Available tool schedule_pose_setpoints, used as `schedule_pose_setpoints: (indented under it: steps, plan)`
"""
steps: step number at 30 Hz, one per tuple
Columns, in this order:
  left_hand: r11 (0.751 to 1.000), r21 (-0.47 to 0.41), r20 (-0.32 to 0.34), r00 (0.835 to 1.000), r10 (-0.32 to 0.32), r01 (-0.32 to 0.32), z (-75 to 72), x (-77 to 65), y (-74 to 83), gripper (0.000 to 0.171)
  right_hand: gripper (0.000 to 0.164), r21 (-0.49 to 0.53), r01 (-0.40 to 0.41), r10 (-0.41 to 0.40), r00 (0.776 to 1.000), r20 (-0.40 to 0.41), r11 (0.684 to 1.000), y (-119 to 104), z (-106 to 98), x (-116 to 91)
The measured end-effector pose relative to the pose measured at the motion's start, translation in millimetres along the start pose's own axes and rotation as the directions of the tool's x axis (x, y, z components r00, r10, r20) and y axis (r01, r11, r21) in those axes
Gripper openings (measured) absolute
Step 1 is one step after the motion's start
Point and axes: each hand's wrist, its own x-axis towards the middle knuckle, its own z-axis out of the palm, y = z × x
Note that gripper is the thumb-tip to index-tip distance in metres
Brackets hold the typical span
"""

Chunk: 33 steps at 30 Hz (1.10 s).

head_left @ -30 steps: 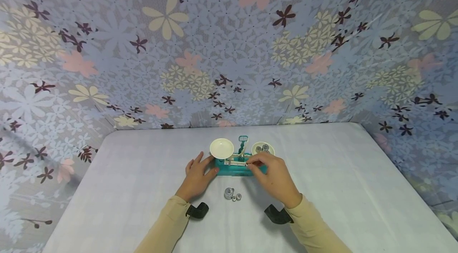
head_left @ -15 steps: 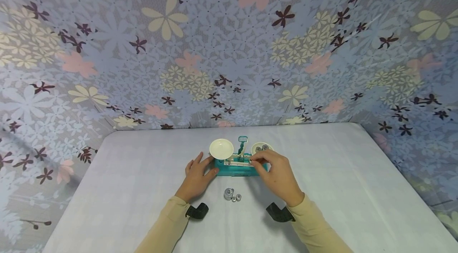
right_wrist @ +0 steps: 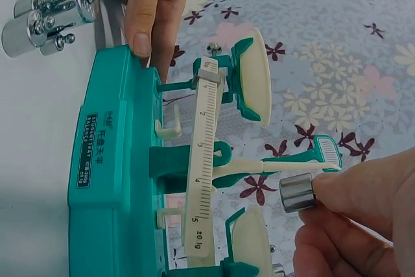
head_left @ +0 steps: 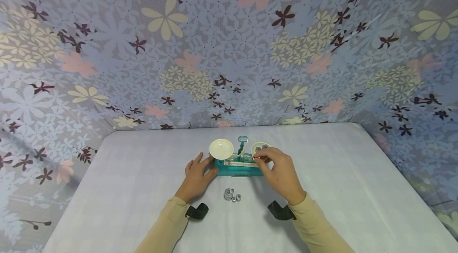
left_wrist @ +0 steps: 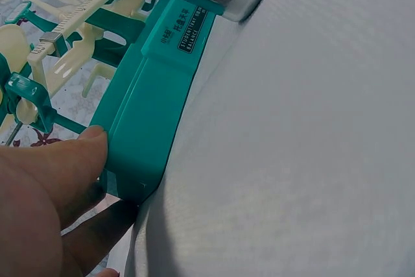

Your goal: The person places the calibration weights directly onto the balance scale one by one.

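Observation:
A green student tray balance (head_left: 233, 171) stands on the table, its ruled beam (right_wrist: 205, 134) running across the front with a metal rider (right_wrist: 211, 76) at the low end. My left hand (head_left: 198, 175) grips the left end of its base (left_wrist: 152, 95), thumb (left_wrist: 91, 147) on the front edge. With thumb and fingertips my right hand (head_left: 282, 171) pinches a shiny cylindrical weight (right_wrist: 296, 194), near the pointer and above the right pan (right_wrist: 251, 244). That pan holds several weights (head_left: 264, 146). The left pan (head_left: 221, 149) holds nothing.
Several loose metal weights (head_left: 229, 193), one of them larger, stand on the white table (head_left: 143, 165) in front of the balance, between my forearms. A flower-patterned cloth (head_left: 229, 46) hangs behind the table and on both sides.
My right hand has moved a little to the right and away from me, from the middle of the beam to the right pan's near rim. The left hand has stayed on the base.

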Motion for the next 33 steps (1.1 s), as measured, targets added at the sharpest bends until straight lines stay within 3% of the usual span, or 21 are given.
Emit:
schedule_pose_setpoints:
  steps: [33]
  plan:
    - [1.0, 0.006, 0.001, 1.0, -0.006, 0.006, -0.4, -0.2, 1.3, 0.053, 0.011, -0.072, 0.035, -0.041, 0.995, -0.094, 0.997, 16.9, 3.4, 2.2]
